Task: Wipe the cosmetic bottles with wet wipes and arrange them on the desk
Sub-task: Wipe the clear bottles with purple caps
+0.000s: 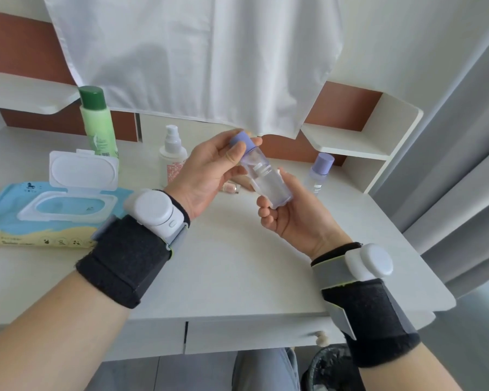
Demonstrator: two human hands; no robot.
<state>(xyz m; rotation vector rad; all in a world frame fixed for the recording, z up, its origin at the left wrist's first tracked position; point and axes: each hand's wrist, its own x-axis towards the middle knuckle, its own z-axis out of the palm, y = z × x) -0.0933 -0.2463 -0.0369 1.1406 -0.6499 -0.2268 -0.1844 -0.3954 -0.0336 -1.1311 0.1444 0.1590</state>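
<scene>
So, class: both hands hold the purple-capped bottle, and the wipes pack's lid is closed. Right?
No. The head view shows the lid of the wipes pack flipped open. The left hand and right hand do hold the purple-capped bottle.

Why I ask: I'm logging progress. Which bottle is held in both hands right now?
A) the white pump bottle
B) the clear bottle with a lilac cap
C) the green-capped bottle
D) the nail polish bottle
B: the left hand grips the lilac cap and the right hand holds the base of the clear bottle, while the green-capped bottle and pump bottle stand on the desk.
</scene>
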